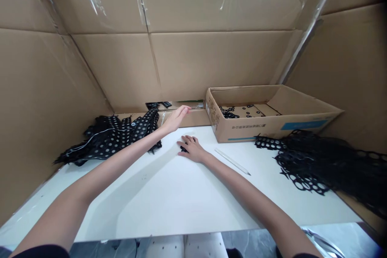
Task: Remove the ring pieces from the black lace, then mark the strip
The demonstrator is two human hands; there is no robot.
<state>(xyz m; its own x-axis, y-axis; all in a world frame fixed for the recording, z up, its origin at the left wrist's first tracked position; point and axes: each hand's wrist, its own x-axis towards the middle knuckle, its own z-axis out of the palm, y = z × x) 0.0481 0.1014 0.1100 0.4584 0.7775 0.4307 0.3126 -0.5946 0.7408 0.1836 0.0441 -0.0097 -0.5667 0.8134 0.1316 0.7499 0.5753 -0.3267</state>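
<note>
My left hand [177, 119] is raised above the back part of the white table, its fingers stretched out and together, with nothing visible in it. My right hand [193, 150] lies palm down on the table with its fingers spread. Small black rings [183, 149] show between and under its fingers; how many lie beneath the palm is hidden. A white pencil [232, 161] with a dark tip rests just right of my right hand. Beyond it stands an open cardboard box [248, 129] with loose black rings [228, 113] on its bottom.
Black sheets punched with round holes [117, 137] are heaped at the left. More black perforated scraps [314, 161] spread over the right side and table edge. Tall cardboard walls [211, 60] enclose the white table [169, 201] at the back and sides. A low gap opens in the back wall.
</note>
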